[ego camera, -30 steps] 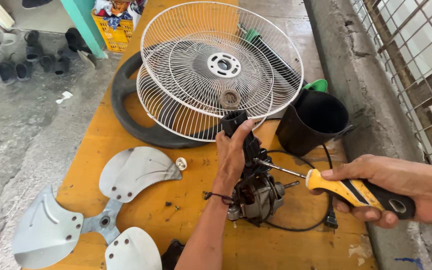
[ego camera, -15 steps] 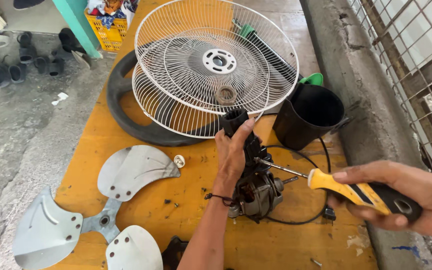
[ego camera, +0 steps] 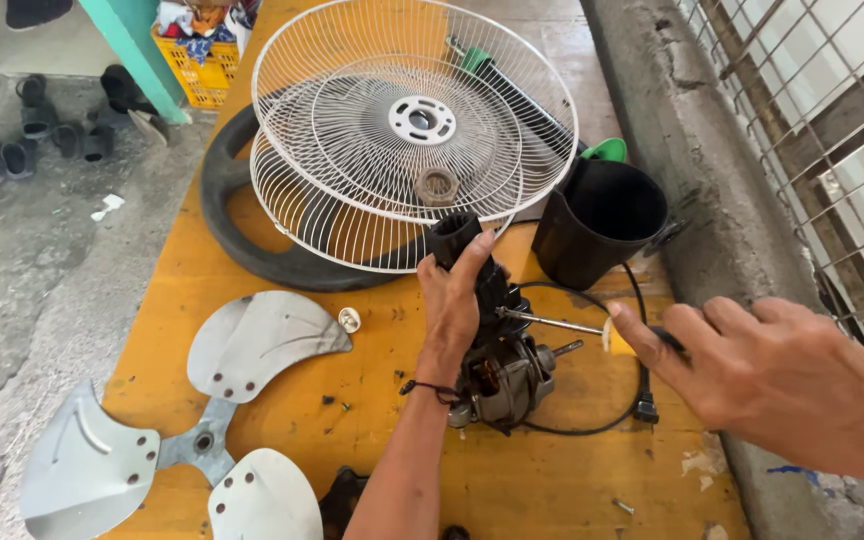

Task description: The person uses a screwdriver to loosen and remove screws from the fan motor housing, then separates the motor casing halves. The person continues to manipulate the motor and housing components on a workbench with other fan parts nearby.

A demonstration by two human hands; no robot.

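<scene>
A stripped fan motor (ego camera: pixel 502 375) stands on the orange desk (ego camera: pixel 572 480), gripped by the left hand (ego camera: pixel 455 300). The right hand (ego camera: pixel 772 370), wrapped around a screwdriver (ego camera: pixel 552 322), has turned over since a second ago, hiding its yellow handle. White grilles (ego camera: pixel 412 130) lie behind.

Grey fan motor (ego camera: pixel 502 375) upright on yellow tabletop; screwdriver (ego camera: pixel 552 322) tip against it.

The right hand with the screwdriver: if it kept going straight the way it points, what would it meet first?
Most likely the fan motor. The right hand points the screwdriver leftward; its tip sits at the motor's upper part, right beside the left hand gripping it. Depth is hard to judge.
</scene>
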